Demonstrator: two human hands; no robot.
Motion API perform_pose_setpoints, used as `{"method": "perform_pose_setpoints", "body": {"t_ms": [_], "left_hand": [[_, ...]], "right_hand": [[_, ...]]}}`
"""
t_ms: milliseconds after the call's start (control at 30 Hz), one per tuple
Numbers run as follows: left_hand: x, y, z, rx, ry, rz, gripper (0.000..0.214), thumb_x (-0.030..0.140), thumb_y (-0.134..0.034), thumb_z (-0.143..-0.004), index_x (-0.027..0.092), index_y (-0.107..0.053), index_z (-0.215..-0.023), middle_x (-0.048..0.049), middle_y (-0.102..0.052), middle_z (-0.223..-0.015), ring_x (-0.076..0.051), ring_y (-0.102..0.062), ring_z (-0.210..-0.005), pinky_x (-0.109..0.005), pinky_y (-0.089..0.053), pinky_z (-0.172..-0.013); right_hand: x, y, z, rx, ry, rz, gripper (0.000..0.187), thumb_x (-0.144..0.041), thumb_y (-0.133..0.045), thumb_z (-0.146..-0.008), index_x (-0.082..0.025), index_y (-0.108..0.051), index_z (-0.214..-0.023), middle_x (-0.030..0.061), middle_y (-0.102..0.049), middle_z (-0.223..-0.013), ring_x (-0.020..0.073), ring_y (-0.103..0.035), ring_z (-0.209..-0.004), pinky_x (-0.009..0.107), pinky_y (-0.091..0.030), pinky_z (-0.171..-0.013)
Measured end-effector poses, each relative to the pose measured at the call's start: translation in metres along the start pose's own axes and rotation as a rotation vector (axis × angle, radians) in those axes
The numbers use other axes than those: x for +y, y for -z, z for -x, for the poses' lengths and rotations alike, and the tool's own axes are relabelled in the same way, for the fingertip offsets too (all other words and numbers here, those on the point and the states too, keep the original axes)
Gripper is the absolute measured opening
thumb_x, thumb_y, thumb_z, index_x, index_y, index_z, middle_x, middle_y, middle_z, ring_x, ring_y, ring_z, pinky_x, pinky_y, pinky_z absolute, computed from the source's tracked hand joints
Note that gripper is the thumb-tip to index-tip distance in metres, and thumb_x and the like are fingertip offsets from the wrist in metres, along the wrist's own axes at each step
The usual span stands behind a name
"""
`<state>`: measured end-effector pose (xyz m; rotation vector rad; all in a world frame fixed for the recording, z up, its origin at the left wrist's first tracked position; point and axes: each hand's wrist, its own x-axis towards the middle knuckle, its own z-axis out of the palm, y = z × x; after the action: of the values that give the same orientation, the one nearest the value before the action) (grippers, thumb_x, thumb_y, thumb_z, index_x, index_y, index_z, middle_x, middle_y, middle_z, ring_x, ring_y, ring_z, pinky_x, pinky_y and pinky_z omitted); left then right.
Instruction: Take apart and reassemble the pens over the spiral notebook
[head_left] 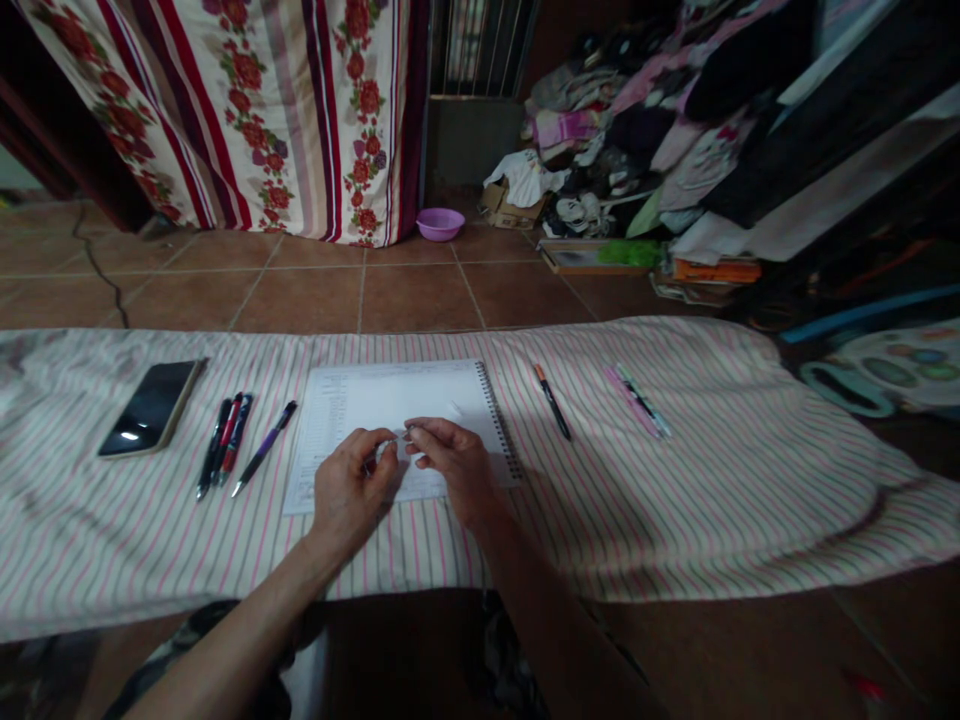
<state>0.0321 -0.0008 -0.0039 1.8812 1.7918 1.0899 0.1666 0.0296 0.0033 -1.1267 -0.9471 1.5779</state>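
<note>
My left hand (351, 485) and my right hand (459, 467) meet over a spiral notebook (375, 400) that lies on a striped cloth (675, 500). Between the fingertips of both hands is a small pale object (405, 437), too small to identify. Left of the notebook lie a purple pen (264, 447) and a bunch of three pens (225, 443). A dark phone (152, 407) rests further left. To the right of the notebook sit a black pen with an orange tip (553, 401) and a pink and a green pen (639, 401).
Beyond the cloth is a brown tiled floor (420, 290) with a purple bowl (440, 223). A flowered striped curtain (247, 110) hangs at the back left. Piled clothes and shoes (630, 130) fill the back right. A round colourful object (892, 375) lies at the right.
</note>
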Motion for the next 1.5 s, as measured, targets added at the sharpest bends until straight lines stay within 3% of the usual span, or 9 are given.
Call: {"method": "perform_pose_setpoints", "body": {"t_ms": [1067, 1500], "left_hand": [[0.008, 0.0, -0.002, -0.027, 0.11, 0.151, 0.019, 0.028, -0.049, -0.079, 0.018, -0.063, -0.086, -0.0008, -0.065, -0.075, -0.011, -0.056, -0.061, -0.022, -0.045, -0.058], [0.008, 0.0, -0.001, -0.026, 0.126, 0.085, 0.021, 0.03, -0.047, -0.079, 0.018, -0.063, -0.085, 0.0005, -0.063, -0.069, -0.01, -0.052, -0.054, -0.022, -0.042, -0.054]], "right_hand": [[0.01, -0.002, -0.005, 0.015, 0.141, 0.18, 0.017, -0.026, -0.063, -0.064, -0.019, -0.069, -0.078, -0.0001, -0.066, -0.071, 0.0097, -0.054, -0.059, 0.021, -0.043, -0.052], [0.005, -0.002, -0.001, -0.016, 0.074, 0.02, 0.016, -0.028, -0.065, -0.066, -0.018, -0.065, -0.078, -0.0003, -0.064, -0.07, 0.0098, -0.058, -0.062, 0.02, -0.045, -0.051]]}}
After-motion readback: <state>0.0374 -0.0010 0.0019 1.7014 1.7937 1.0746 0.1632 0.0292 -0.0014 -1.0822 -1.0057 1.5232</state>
